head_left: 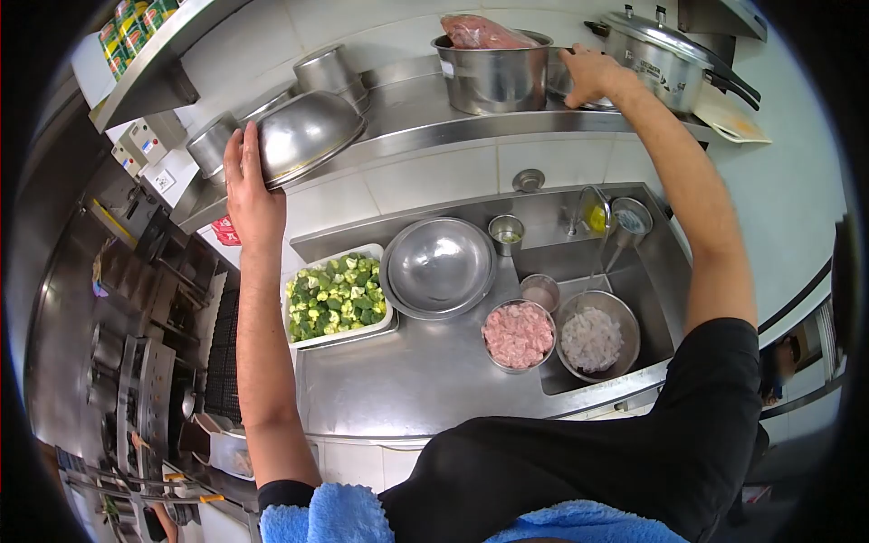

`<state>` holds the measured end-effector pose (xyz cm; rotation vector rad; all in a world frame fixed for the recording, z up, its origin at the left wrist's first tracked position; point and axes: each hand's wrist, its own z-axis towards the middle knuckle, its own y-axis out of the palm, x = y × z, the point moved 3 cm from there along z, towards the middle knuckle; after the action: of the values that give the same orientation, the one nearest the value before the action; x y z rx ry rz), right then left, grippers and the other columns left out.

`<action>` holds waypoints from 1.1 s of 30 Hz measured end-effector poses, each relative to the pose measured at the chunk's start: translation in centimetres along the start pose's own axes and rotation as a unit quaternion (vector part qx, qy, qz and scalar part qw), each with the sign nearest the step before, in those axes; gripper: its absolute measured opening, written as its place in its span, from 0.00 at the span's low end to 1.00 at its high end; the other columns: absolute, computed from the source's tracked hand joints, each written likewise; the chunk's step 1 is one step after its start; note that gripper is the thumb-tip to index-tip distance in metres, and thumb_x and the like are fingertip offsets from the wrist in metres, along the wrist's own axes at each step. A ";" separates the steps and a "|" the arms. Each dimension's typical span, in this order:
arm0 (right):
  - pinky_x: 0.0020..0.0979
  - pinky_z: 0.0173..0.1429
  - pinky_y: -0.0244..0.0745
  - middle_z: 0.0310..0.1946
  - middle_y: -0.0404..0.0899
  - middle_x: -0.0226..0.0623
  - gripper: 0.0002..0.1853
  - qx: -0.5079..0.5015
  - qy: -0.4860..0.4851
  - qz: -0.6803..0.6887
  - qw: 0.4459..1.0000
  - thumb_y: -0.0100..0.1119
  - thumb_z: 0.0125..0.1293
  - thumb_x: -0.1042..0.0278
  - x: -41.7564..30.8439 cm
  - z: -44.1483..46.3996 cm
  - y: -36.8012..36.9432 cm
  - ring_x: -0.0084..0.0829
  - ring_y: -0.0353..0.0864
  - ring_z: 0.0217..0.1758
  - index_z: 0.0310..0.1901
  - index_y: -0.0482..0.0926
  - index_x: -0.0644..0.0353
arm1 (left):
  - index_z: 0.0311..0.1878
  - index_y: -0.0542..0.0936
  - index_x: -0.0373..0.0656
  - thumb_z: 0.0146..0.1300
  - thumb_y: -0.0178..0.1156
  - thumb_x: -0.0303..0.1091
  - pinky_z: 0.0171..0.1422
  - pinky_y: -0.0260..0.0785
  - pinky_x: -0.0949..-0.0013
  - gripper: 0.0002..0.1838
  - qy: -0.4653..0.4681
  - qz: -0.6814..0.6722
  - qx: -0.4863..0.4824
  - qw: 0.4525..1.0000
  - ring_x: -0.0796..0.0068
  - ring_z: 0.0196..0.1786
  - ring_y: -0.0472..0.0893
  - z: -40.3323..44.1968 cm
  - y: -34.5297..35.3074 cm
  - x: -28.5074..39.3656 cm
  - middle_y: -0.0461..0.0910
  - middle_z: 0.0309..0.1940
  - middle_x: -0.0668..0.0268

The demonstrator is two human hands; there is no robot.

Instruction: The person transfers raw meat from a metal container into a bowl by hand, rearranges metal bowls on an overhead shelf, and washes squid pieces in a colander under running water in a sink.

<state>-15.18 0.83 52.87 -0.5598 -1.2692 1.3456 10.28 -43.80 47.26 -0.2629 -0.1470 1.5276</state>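
At the left of the shelf, my left hand grips the edge of an upside-down metal bowl, which sits tilted near other metal containers. My fingers lie along its outside and part of the thumb is hidden. On the right, my right hand reaches over the shelf between a large metal pot and a pressure cooker. Its fingers are apart beside a shiny metal dish, mostly hidden by the hand; contact cannot be made out. A wrapped piece of raw meat sticks out of the pot.
Below the shelf, the steel counter bears a tray of broccoli, metal bowls and a bowl of raw meat pieces. In the sink stands a bowl of pale pieces under the faucet.
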 end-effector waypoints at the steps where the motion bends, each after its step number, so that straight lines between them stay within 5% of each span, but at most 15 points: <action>1: 0.49 0.71 0.75 0.72 0.68 0.48 0.54 -0.002 -0.005 -0.020 1.000 0.81 0.49 0.49 -0.2 0.2 0.2 0.51 0.73 0.71 0.76 0.63 0.57 | 0.77 0.68 0.53 0.51 0.58 0.08 0.73 0.71 0.52 0.47 -0.002 0.003 -0.001 1.000 0.47 0.73 0.71 0.0 -0.2 0.1 0.70 0.71 0.55; 6: 0.47 0.69 0.79 0.71 0.68 0.43 0.52 0.010 -0.056 -0.075 0.996 0.82 0.49 0.61 -0.3 0.9 1.6 0.48 0.71 0.72 0.76 0.64 0.55 | 0.76 0.70 0.53 0.53 0.58 0.09 0.68 0.75 0.51 0.45 0.002 0.017 0.006 1.000 0.45 0.71 0.73 0.2 -1.3 0.1 0.70 0.71 0.51; 12: 0.45 0.68 0.80 0.71 0.68 0.42 0.50 0.047 -0.138 -0.129 0.981 0.82 0.46 0.65 1.6 2.4 3.4 0.46 0.73 0.71 0.74 0.67 0.53 | 0.76 0.69 0.55 0.53 0.58 0.09 0.68 0.75 0.51 0.46 -0.013 0.008 0.008 1.000 0.45 0.72 0.72 0.0 -2.0 -0.7 0.69 0.72 0.53; 33: 0.43 0.68 0.80 0.80 0.54 0.43 0.44 0.141 -0.193 -0.061 0.969 0.71 0.51 0.73 5.1 5.3 6.0 0.46 0.62 0.79 0.73 0.66 0.53 | 0.78 0.67 0.57 0.49 0.53 0.08 0.67 0.76 0.54 0.50 -0.043 -0.001 0.011 0.999 0.45 0.72 0.72 0.5 -1.3 0.5 0.66 0.74 0.53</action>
<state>-23.44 5.01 50.92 -0.0163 -1.3635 1.5437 11.40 -43.33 48.04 -0.1799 -0.1977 1.5383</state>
